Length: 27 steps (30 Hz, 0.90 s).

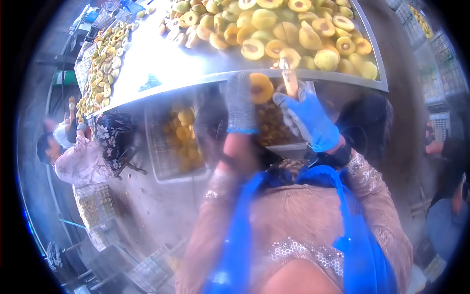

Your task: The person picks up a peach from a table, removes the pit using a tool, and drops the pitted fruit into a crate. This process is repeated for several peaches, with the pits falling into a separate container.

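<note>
My left hand [240,104], in a grey knitted glove and blurred, is at the front edge of the metal table [210,78]. Its fingers are closed on a yellow halved fruit [261,88], cut face up. Just right of it, my right hand [306,113], in a blue and grey glove, grips the wooden handle of a tool [290,82]. The tool's metal end points away from me, over the table edge, near the halved fruits [252,49] piled there. Several cut faces show brown centres.
Below the table are a crate [159,164] with yellow fruit and a tray [293,146] of brown pieces. More halves [105,61] lie at the table's left end. A person in pink [83,164] sits at left; another person [448,215] is at right. Stacked crates [94,206] stand lower left.
</note>
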Tool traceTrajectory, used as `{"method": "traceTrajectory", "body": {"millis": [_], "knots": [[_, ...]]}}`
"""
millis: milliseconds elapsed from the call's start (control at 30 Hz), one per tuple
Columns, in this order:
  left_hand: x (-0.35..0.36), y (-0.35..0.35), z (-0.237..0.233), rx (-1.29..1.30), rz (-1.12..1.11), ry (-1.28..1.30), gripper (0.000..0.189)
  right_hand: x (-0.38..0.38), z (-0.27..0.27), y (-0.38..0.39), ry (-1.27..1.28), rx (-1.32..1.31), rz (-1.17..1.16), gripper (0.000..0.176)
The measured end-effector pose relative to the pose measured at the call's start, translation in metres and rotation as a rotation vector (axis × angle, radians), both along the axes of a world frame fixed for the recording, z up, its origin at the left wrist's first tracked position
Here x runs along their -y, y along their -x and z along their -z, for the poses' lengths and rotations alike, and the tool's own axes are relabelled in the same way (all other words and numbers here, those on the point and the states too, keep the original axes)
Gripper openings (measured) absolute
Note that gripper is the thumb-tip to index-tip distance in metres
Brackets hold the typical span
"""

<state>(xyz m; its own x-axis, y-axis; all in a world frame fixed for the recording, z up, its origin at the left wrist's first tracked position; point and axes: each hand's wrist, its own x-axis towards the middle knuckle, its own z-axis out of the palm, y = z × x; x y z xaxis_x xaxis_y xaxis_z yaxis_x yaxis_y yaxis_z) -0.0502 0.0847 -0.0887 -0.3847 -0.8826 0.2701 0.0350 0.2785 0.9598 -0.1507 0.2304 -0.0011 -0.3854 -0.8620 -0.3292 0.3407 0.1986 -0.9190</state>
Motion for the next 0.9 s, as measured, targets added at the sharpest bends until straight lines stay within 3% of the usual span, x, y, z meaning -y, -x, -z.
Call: {"method": "traceTrajectory", "body": {"millis": [100,233,300,367,467,533,667,733,800,900], "knots": [[-0.013,-0.003,0.014,0.1,0.049,0.18,0.017,0.001,0.009,-0.005,0.072,0.015,0.105,0.035],[-0.028,-0.003,0.018,0.08,0.108,0.219,0.022,0.006,0.034,-0.01,0.239,-0.348,0.206,0.041],[-0.043,0.0,-0.008,0.025,0.12,0.042,0.024,0.001,0.029,-0.01,0.033,-0.278,0.122,0.04],[-0.063,0.005,-0.038,-0.135,0.108,-0.321,0.017,-0.004,0.036,-0.008,-0.053,-0.279,0.072,0.037],[-0.067,0.001,-0.027,0.091,0.01,0.15,0.018,-0.007,0.056,-0.009,0.008,-0.463,0.047,0.032],[-0.07,0.003,-0.015,0.086,-0.016,0.214,0.021,-0.01,0.051,-0.016,0.054,-0.683,0.03,0.031],[-0.064,0.003,-0.007,0.011,0.023,0.149,0.03,-0.017,0.044,-0.014,0.009,0.002,-0.119,0.032],[-0.058,0.006,-0.006,-0.194,0.053,-0.119,0.032,-0.027,0.03,-0.013,0.036,0.375,-0.16,0.03],[-0.051,0.006,-0.004,-0.3,0.073,-0.272,0.033,-0.03,0.017,-0.013,0.034,0.438,-0.077,0.024],[-0.048,0.002,-0.008,-0.312,0.082,-0.336,0.032,-0.034,0.01,-0.012,-0.078,0.29,-0.122,0.017]]}}
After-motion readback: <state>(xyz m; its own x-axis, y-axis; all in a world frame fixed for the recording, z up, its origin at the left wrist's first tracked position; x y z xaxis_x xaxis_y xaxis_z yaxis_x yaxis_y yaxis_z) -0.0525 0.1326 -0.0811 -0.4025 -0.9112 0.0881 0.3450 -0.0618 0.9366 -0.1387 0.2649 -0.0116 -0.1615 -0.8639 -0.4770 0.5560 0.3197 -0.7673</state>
